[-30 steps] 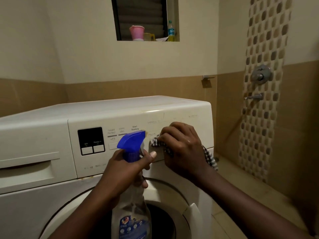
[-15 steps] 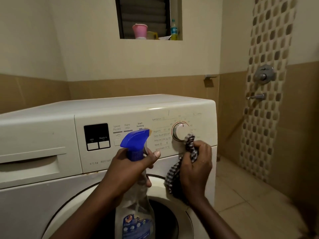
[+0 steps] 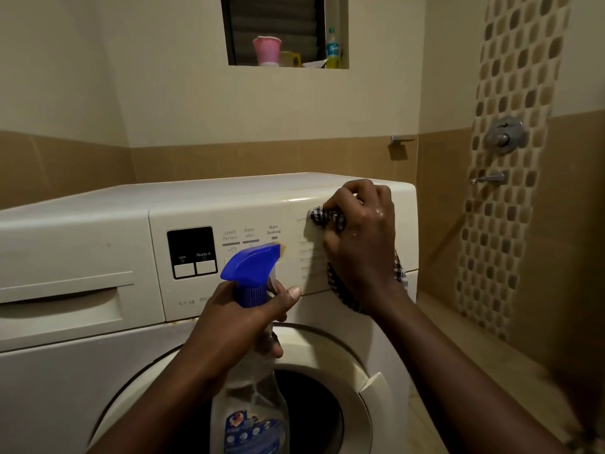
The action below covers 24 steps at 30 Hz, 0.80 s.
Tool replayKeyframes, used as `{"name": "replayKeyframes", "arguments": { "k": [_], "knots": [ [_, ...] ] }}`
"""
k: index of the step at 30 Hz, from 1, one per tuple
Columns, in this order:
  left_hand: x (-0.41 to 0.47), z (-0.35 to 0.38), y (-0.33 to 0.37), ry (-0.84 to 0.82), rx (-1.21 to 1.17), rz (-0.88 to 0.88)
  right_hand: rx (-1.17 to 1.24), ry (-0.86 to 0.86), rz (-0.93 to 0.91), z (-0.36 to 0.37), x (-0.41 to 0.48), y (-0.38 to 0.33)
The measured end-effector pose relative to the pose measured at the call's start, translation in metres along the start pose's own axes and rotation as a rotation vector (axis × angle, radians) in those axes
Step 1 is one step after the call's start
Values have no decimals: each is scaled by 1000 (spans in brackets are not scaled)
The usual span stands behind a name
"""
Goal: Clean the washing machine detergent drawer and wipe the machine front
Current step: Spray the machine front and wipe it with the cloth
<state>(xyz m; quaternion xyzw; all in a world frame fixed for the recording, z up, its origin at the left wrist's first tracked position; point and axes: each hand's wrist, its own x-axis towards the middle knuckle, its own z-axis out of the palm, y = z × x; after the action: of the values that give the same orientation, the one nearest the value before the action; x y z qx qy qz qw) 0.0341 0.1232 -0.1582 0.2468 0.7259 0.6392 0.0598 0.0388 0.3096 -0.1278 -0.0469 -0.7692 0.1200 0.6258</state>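
Observation:
A white front-loading washing machine fills the lower left. Its detergent drawer at the upper left is closed. My left hand grips the neck of a clear spray bottle with a blue trigger head, held in front of the round door. My right hand holds a checked cloth bunched against the right end of the control panel, near its top edge. The hand and cloth hide the program dial.
A wall niche above the machine holds a pink cup, a yellow cup and a small bottle. A shower valve and tap sit on the tiled wall at right. Tiled floor lies right of the machine.
My right hand moved the cloth from below the dial up over it to the panel's top right. The dial, visible half a second ago, is now covered. The left hand stayed put.

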Motion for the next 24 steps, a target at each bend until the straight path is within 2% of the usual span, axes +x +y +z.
{"name": "replayKeyframes", "arguments": {
  "k": [5, 7, 9, 13, 15, 20, 24],
  "knots": [
    [-2, -2, 1, 8, -20, 6, -107, -66, -236, 0, -44, 9],
    [-4, -4, 1, 10, -12, 5, -76, -53, -255, 1, -66, 23],
    [-6, -5, 2, 4, -5, 1, -1, -10, -128, 1, -82, 36],
    [-8, -7, 2, -19, 10, -1, 193, 181, 304, -2, -76, 51],
    [-7, -5, 1, -26, 19, -7, 208, 222, 352, -5, -58, 54],
    [-9, 3, 0, -18, -4, -20, 263, 228, 281, -9, -63, 38],
    [-6, 0, 4, -6, -4, 2, 290, 201, 70, -3, -50, 19]
  ]
}}
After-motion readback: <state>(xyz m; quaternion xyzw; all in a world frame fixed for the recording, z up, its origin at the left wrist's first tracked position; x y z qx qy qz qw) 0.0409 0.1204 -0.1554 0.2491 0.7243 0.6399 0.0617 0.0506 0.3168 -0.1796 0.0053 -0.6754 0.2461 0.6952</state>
